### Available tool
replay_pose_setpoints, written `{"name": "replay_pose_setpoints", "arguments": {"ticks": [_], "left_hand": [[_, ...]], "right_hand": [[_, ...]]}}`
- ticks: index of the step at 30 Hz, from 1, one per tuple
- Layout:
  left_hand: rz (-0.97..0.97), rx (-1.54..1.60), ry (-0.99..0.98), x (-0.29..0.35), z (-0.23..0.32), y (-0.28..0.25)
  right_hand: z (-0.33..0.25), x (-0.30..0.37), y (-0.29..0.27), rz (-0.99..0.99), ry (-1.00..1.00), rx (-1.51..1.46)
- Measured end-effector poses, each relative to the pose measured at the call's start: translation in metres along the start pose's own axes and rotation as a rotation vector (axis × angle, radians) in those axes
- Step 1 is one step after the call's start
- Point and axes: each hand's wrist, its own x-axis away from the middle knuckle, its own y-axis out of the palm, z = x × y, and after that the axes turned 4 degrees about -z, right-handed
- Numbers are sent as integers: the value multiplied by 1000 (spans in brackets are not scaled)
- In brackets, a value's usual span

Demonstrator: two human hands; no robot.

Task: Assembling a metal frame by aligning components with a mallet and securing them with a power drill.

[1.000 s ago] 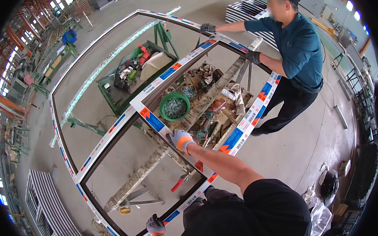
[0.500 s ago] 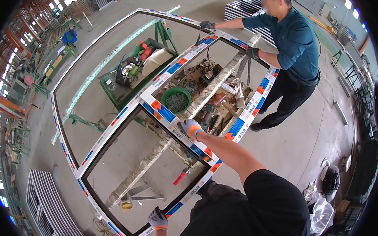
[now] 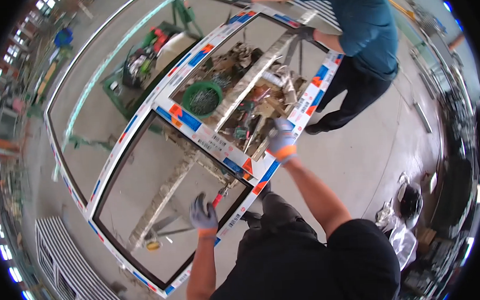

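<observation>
A large white window frame (image 3: 213, 144), with dark inner edges and blue, orange and printed protective film, lies across wrapped support bars (image 3: 164, 204). My left hand (image 3: 203, 214), in a grey glove with an orange cuff, is raised over the near pane opening by the near rail. Its fingers are apart and hold nothing. My right hand (image 3: 281, 141), gloved alike, is at the right-hand rail beside the lower corner of the far opening. Motion blurs its fingers, and whether it touches the rail is unclear.
A co-worker in a teal shirt (image 3: 368, 26) holds the frame's far end with dark gloves. Under it are a green basin of small metal parts (image 3: 202, 99) and a green cart (image 3: 119, 94) of tools. Striped metal frames (image 3: 78, 267) lie lower left; plastic wrap (image 3: 401, 245) lies right.
My left hand has let go of the near rail and risen. My right hand has moved off the middle bar to the right-hand rail. The view has shifted.
</observation>
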Motion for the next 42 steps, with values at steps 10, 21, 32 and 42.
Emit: {"name": "replay_pose_setpoints", "arguments": {"ticks": [10,21,32,42], "left_hand": [[-406,-365,323,-205,59,157],[-634,-540,182,-218,68,161],[-710,-537,165,-214,68,168],[-366,-521,329,-197,39,168]], "right_hand": [[294,46,-15,-338,623,301],[291,-83,158,-533,105,449],[316,-69,161,-324,152,132],[284,120,50,-545,1053,-596]]}}
